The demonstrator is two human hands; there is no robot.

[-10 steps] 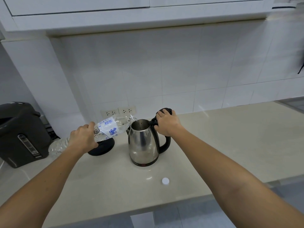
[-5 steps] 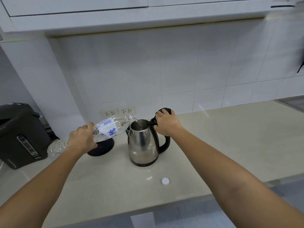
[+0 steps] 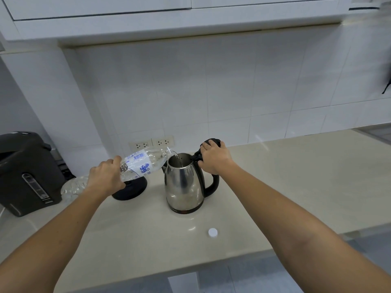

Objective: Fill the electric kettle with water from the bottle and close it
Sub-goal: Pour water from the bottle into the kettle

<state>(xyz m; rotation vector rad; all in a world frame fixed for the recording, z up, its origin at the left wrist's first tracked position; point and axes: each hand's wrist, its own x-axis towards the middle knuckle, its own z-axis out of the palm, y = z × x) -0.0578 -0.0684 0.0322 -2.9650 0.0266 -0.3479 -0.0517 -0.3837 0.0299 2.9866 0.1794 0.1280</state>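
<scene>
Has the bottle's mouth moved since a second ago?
Yes. The bottle mouth has shifted right, away from the wall sockets, and now sits over the kettle rim, pouring.

Tilted bottle over open kettle

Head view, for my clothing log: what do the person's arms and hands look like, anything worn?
Both forearms are bare as far as the frame shows, with no sleeves in view. The left hand and right hand wear no gloves. No watch, bracelet or ring is visible.
</scene>
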